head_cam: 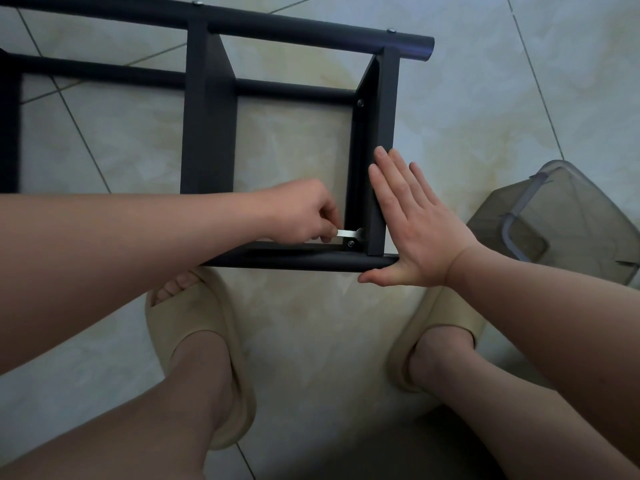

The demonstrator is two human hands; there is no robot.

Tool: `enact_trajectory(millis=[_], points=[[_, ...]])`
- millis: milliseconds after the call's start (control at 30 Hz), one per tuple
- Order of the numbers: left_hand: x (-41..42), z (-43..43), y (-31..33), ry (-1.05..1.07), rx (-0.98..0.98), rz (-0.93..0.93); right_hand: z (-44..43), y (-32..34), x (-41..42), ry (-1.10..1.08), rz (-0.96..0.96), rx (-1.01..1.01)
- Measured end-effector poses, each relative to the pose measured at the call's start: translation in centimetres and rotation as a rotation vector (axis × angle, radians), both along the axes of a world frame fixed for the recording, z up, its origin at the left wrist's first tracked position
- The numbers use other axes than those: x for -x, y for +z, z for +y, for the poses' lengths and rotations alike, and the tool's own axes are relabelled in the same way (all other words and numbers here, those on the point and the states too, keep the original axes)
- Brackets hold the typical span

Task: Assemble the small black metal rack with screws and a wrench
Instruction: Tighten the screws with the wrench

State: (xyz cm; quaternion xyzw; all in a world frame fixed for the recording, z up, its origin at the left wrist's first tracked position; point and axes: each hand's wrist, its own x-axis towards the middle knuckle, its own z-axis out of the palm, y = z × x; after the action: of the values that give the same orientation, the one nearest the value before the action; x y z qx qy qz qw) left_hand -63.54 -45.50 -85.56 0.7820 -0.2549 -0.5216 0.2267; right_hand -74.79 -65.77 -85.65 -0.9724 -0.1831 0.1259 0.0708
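Note:
The black metal rack (pixel 207 133) lies on its side on the tiled floor, round tubes joined by flat cross panels. My left hand (pixel 304 213) is closed on a small flat silver wrench (pixel 348 233), whose head sits at the inner corner by the right end panel (pixel 384 140), just above a screw (pixel 350 243) in the near tube (pixel 294 261). My right hand (pixel 415 223) lies flat with fingers spread against the outer face of that end panel, thumb under the near tube's end. Another screw (pixel 360 103) shows higher up inside the panel.
My feet in cream slippers (pixel 194 341) stand just below the rack on the pale marble tiles (pixel 485 98). A translucent grey plastic box (pixel 561 216) sits to the right of my right hand. Two screw heads (pixel 391 29) show on the far tube.

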Motion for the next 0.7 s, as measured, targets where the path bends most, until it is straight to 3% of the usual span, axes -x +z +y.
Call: enact_trajectory(millis=[133,200,500,700], points=[[-0.2,-0.5,0.3,0.008,0.031,0.021,0.0,0.1,0.0,0.002,0.006,0.008],[-0.1,-0.7,0.3,0.113,0.055,0.087,0.0,0.1,0.0,0.002,0.011,0.012],[1.4,-1.3,0.3,0.769,0.118,0.738,0.0,0.1,0.0,-0.001,0.011,0.002],[1.7,-2.0,0.3,0.898,0.152,0.711,0.0,0.2,0.0,-0.006,0.007,-0.006]])
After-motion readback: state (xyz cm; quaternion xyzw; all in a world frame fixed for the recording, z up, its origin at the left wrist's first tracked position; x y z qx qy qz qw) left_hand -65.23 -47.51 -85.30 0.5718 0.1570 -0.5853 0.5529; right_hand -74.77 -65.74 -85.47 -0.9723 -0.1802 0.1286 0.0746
